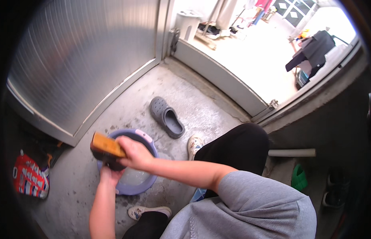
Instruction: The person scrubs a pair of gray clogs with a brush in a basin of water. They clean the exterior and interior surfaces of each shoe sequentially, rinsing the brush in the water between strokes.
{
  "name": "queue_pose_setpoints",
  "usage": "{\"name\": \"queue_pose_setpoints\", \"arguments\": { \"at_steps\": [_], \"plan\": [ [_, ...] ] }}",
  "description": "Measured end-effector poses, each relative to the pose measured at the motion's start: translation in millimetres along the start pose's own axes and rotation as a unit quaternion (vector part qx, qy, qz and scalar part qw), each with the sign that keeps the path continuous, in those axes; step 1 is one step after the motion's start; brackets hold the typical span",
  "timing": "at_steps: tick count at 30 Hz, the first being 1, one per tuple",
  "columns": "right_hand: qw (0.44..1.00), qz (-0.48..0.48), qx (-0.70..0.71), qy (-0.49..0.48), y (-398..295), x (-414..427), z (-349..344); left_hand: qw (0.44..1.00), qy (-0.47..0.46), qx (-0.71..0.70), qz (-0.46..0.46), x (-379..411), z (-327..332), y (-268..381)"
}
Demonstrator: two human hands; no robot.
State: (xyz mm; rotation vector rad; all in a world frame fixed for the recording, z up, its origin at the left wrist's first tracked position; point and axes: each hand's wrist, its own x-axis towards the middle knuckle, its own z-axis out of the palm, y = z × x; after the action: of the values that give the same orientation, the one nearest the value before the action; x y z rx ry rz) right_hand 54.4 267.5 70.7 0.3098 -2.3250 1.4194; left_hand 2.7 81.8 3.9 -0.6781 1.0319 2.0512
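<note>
My right hand [136,152] grips a yellow-brown brush [107,144], which looks wooden and is blurred. Its underside lies against a dark shoe [109,159], mostly covered by the brush and the hands. From below, my left hand [112,174] holds that shoe. Both hands are above a purple plastic basin [136,190] on the floor, with cloudy water [131,178] in it. A single grey clog [167,117] with a perforated top lies on the concrete beyond the basin.
A ribbed translucent door panel [92,59] stands at the left. Near it is a red printed bag [30,177]. A raised threshold [218,76] crosses the doorway. At right are a white pipe [292,153], a green slipper [299,177] and dark shoes [333,198].
</note>
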Motion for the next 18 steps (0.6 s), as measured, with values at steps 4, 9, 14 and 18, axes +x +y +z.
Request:
{"name": "queue_pose_setpoints", "arguments": {
  "at_steps": [4, 9, 14, 18],
  "plan": [
    [0.999, -0.035, -0.016, -0.015, -30.2, -16.8, 11.9, 0.998, -0.037, 0.005, 0.055, -4.0, -18.9, -3.3],
    [0.998, -0.052, -0.031, -0.03, -42.1, -21.4, 11.0, 0.972, -0.189, 0.061, 0.129, 9.7, -39.5, -3.7],
    [0.996, -0.082, -0.037, -0.028, -33.7, -18.0, 19.0, 0.919, -0.193, 0.207, 0.274, 26.8, -46.8, -5.4],
    [0.992, 0.019, -0.101, 0.073, -21.9, -13.8, 3.4, 0.983, -0.118, -0.031, 0.134, -11.0, 18.9, 19.0]
  ]
}}
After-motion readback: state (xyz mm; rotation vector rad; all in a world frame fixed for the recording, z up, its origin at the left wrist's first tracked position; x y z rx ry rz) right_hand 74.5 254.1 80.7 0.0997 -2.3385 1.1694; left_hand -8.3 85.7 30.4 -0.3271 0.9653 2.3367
